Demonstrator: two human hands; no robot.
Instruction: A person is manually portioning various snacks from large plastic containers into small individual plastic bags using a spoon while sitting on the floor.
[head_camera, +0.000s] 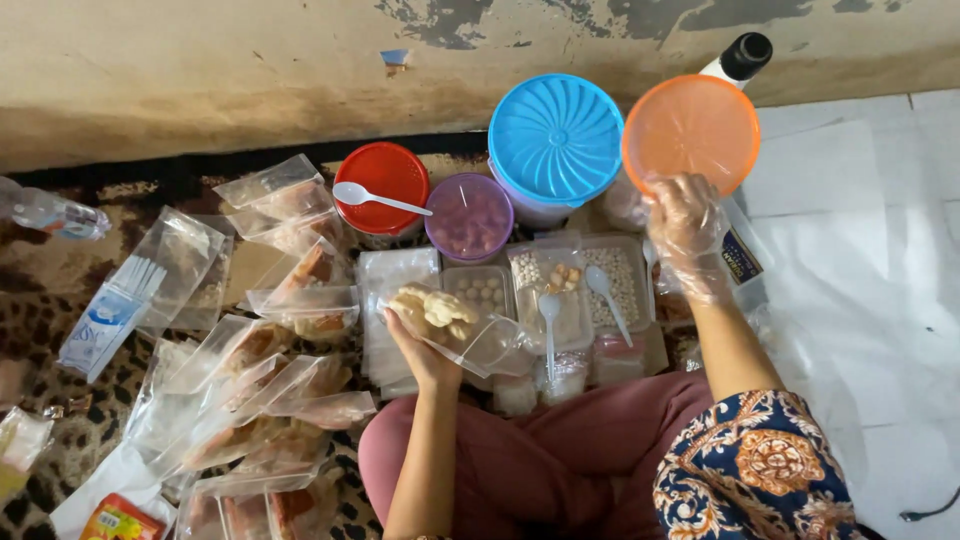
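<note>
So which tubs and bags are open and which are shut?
Orange lid: off, held up by the gloved right hand.
Clear bag: open, part filled, in the left hand.
Blue tub: lid on.
Red jar: lid on, spoon on top.
Purple tub: open.

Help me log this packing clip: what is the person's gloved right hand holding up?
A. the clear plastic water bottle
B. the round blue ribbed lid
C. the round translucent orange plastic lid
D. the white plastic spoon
C: the gloved right hand grips the lower edge of the round translucent orange plastic lid, raised beside the blue-lidded tub, while the bare left hand holds a clear plastic bag of pale snacks.
</note>
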